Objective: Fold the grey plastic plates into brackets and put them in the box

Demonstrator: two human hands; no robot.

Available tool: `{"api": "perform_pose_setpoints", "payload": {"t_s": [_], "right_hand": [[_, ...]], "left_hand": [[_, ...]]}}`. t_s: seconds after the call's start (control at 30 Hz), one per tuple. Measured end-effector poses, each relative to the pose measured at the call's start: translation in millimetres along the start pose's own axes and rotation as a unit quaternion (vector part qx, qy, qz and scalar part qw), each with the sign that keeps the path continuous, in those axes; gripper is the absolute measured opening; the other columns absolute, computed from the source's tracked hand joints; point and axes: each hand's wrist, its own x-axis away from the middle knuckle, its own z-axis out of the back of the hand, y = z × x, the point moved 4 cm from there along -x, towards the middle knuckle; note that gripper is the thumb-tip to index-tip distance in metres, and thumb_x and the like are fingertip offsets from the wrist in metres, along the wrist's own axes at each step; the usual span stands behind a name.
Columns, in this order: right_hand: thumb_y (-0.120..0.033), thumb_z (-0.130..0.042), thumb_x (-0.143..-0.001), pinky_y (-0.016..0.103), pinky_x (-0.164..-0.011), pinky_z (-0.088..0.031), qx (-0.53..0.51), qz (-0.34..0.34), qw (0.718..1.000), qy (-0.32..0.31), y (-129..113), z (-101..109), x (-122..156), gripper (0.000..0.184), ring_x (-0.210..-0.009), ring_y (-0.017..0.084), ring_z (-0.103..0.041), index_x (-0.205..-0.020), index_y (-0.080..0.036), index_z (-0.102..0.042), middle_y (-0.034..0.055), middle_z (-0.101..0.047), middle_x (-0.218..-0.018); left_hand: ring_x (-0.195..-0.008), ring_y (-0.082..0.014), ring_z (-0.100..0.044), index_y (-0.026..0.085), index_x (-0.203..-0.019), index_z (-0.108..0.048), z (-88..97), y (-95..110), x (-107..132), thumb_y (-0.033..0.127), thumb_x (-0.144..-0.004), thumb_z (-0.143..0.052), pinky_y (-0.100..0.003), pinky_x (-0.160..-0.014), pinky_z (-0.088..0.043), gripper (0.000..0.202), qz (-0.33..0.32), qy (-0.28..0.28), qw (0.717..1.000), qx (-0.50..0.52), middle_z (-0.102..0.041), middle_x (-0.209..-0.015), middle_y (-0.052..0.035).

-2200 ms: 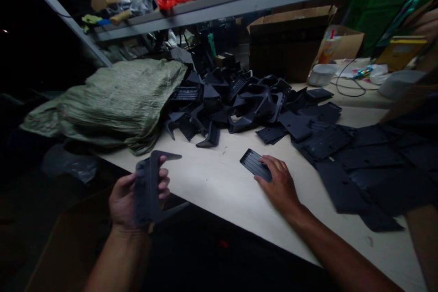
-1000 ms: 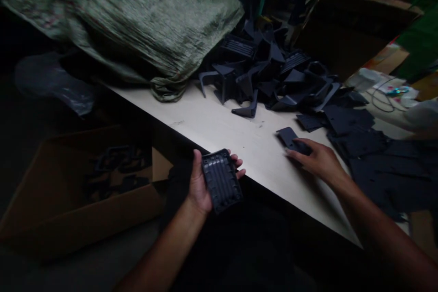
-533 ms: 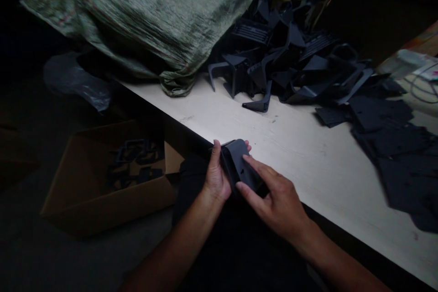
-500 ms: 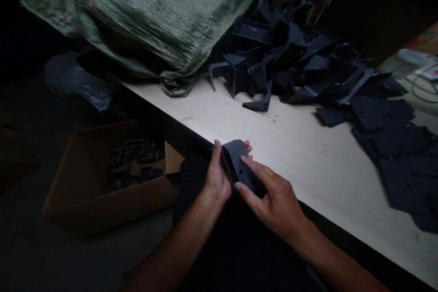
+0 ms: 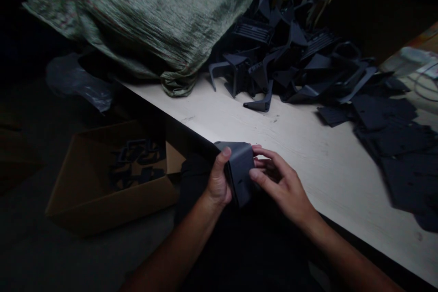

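My left hand (image 5: 216,182) grips a black plastic bracket part (image 5: 238,169) at the near edge of the pale table (image 5: 308,146), thumb curled over its top corner. My right hand (image 5: 281,180) is on the same part from the right, thumb and fingers closed on its side. A flat panel seems pressed onto the bracket, though the dim light hides the joint. Farther back lies a pile of black plastic brackets (image 5: 284,59), and flat black panels (image 5: 393,141) spread to the right.
A green woven sack (image 5: 150,13) lies at the back left of the table. On the floor to the left stands an open cardboard box (image 5: 109,182) with several black parts inside. A grey plastic bag (image 5: 78,82) lies beside the table. White items and cables sit far right.
My right hand took a flat panel from the table and brought it onto the bracket in my left hand. Since half a second ago its fingers shifted to the part's right side and the part turned slightly.
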Motion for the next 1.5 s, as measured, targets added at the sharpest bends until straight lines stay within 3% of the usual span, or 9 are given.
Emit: {"api": "perform_pose_setpoints", "payload": {"t_s": [0.23, 0.37, 0.5, 0.63, 1.0, 1.13, 1.27, 1.4, 1.5], "right_hand": [[-0.056, -0.071, -0.097, 0.029, -0.083, -0.055, -0.187, -0.098, 0.976, -0.059, 2, -9, -12, 0.039, -0.096, 0.021, -0.068, -0.118, -0.023, -0.07, 0.0039, -0.073, -0.107], [-0.048, -0.077, -0.095, 0.025, -0.077, -0.048, -0.143, -0.06, 0.984, -0.083, 0, -14, -3, 0.03, -0.087, 0.017, -0.06, -0.105, -0.02, -0.072, 0.0012, -0.068, -0.093], [-0.042, -0.076, -0.096, 0.027, -0.085, -0.046, -0.113, -0.015, 0.992, -0.062, 2, -23, 9, 0.023, -0.094, 0.019, -0.058, -0.103, -0.02, -0.07, 0.0018, -0.066, -0.099], [-0.039, -0.074, -0.096, 0.027, -0.084, -0.046, -0.091, 0.027, 0.996, 0.002, 2, -26, 14, 0.02, -0.091, 0.019, -0.058, -0.1, -0.021, -0.069, 0.001, -0.064, -0.094], [-0.039, -0.084, -0.089, 0.027, -0.093, -0.047, -0.009, 0.059, 0.997, -0.05, -6, -6, 7, 0.029, -0.105, 0.02, -0.064, -0.111, -0.025, -0.071, -0.0004, -0.072, -0.111], [-0.042, -0.078, -0.094, 0.027, -0.085, -0.049, 0.036, 0.086, 0.993, -0.066, 4, 3, 8, 0.03, -0.098, 0.021, -0.067, -0.117, -0.024, -0.071, 0.0018, -0.074, -0.109], [-0.043, -0.063, -0.104, 0.027, -0.07, -0.047, 0.033, 0.09, 0.995, 0.013, 23, 11, 12, 0.025, -0.078, 0.018, -0.066, -0.1, -0.021, -0.075, 0.002, -0.072, -0.087], [-0.045, -0.061, -0.105, 0.026, -0.058, -0.041, 0.034, 0.075, 0.992, 0.091, 28, 15, 15, 0.037, -0.063, 0.015, -0.055, -0.082, -0.019, -0.073, 0.001, -0.062, -0.07], [-0.047, -0.065, -0.102, 0.026, -0.053, -0.035, 0.028, 0.057, 0.993, 0.096, 17, 17, 15, 0.046, -0.057, 0.012, -0.047, -0.068, -0.017, -0.067, -0.0005, -0.052, -0.062]], "left_hand": [[-0.136, -0.0387, -0.059, 0.013, -0.128, -0.072, -22.6, 2, 2, 0.059, -0.079, -0.079, -0.046, -0.117, -0.044, 0.067, -0.024, -0.08, 0.996, -0.028, -0.068, -0.141, -0.0184], [-0.105, -0.0286, -0.074, 0.014, -0.107, -0.072, -19.4, 20, -3, 0.056, -0.091, -0.067, -0.045, -0.103, -0.056, 0.046, 0.003, 0.062, 0.993, 0.103, -0.079, -0.106, -0.0148], [-0.063, -0.016, -0.067, 0.019, -0.08, -0.062, -20.0, 30, -1, 0.035, -0.093, -0.067, -0.035, -0.087, -0.06, 0.02, -0.011, 0.17, 0.983, 0.068, -0.059, -0.057, 0.0036], [-0.057, -0.0141, -0.062, 0.02, -0.076, -0.058, -26.7, 31, 4, 0.033, -0.091, -0.068, -0.03, -0.079, -0.059, 0.022, -0.053, 0.175, 0.983, -0.014, -0.053, -0.055, 0.0061], [-0.055, -0.0157, -0.066, 0.022, -0.094, -0.06, -35.2, 37, 2, 0.041, -0.097, -0.069, -0.028, -0.069, -0.059, 0.021, -0.07, 0.154, 0.985, -0.039, -0.054, -0.052, 0.0074], [-0.051, -0.0129, -0.063, 0.02, -0.092, -0.061, -36.8, 47, -1, 0.036, -0.101, -0.066, -0.025, -0.063, -0.057, 0.019, -0.038, 0.174, 0.984, 0.033, -0.051, -0.05, 0.0088], [-0.047, -0.0081, -0.058, 0.015, -0.091, -0.062, -27.0, 49, -10, 0.029, -0.105, -0.058, -0.023, -0.064, -0.056, 0.021, 0.003, 0.224, 0.969, 0.101, -0.049, -0.051, 0.0093], [-0.061, -0.0169, -0.069, 0.016, -0.102, -0.067, -9.8, 49, -16, 0.041, -0.097, -0.068, -0.029, -0.068, -0.056, 0.026, -0.073, 0.191, 0.976, -0.08, -0.065, -0.061, 0.0013], [-0.068, -0.0189, -0.07, 0.019, -0.105, -0.071, -6.8, 54, -13, 0.046, -0.095, -0.069, -0.029, -0.068, -0.052, 0.029, -0.184, 0.131, 0.936, -0.269, -0.071, -0.07, -0.0024]]}}
